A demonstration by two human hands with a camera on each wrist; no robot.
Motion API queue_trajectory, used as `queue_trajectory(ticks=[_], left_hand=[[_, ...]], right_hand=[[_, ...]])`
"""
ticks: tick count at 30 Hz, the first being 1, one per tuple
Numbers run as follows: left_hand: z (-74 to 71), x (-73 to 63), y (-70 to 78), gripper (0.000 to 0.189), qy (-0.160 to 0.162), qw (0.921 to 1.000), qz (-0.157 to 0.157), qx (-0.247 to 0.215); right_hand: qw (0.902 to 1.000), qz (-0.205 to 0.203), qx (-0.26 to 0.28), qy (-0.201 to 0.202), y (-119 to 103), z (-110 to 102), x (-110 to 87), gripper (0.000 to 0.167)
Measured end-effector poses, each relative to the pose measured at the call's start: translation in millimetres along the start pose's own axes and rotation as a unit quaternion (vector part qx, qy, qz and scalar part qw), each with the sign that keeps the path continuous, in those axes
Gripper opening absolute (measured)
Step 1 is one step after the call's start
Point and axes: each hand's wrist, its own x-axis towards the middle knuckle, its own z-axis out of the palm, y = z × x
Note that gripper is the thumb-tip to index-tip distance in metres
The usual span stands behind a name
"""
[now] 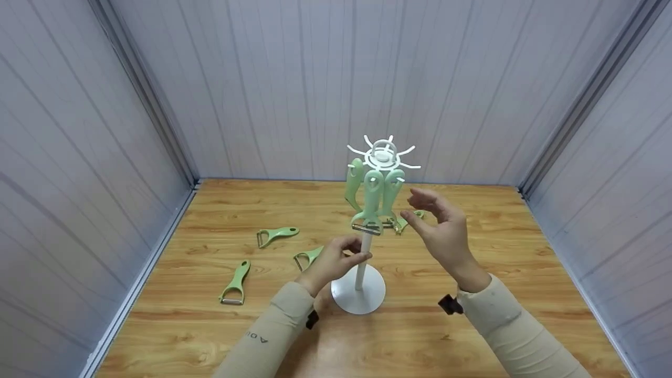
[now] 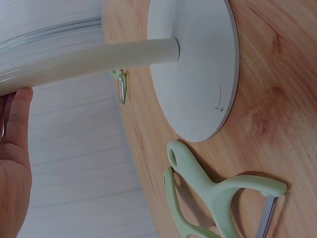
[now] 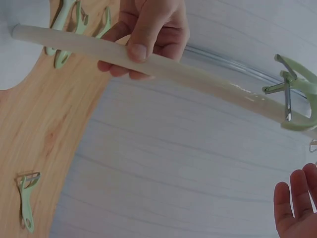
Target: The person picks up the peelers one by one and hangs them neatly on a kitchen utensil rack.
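A white stand has a round base [image 1: 344, 296], an upright pole [image 3: 89, 45] and a ring of hooks [image 1: 382, 157] on top. My left hand [image 1: 333, 261] grips the pole below the hooks, thumb on one side and fingers on the other. Three green peelers hang by their handle holes on the near side: a front peeler [image 1: 372, 197], a right peeler [image 1: 392, 191] and a left peeler [image 1: 354, 181]. Just right of them my right hand [image 1: 445, 235] is raised with fingers spread from the thumb, holding nothing; its fingertips also show in the right wrist view.
On the wooden table [image 1: 184, 328] lie more green peelers: a far-left peeler [image 1: 277, 234], a near-left peeler [image 1: 237, 282], one peeler [image 1: 307, 256] partly behind my left hand, and another peeler [image 1: 409, 222] behind the stand. Pale panel walls [image 1: 294, 89] enclose the back and sides.
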Motion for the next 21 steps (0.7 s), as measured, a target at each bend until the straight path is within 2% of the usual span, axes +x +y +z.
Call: queue_trajectory(ticks=[5,21], left_hand=[[-0.1,0.2,0.6,0.016,-0.001,0.9999,-0.010,0.005],[1.0,-0.5,0.6,0.018,0.005,0.9999,-0.013,0.007]], right_hand=[[0.9997,0.019,-0.014,0.002,18.4,-8.0,-3.3,0.039],[0.9958,0.054,-0.074,-0.006,74.1,-20.5,-8.7,0.035]])
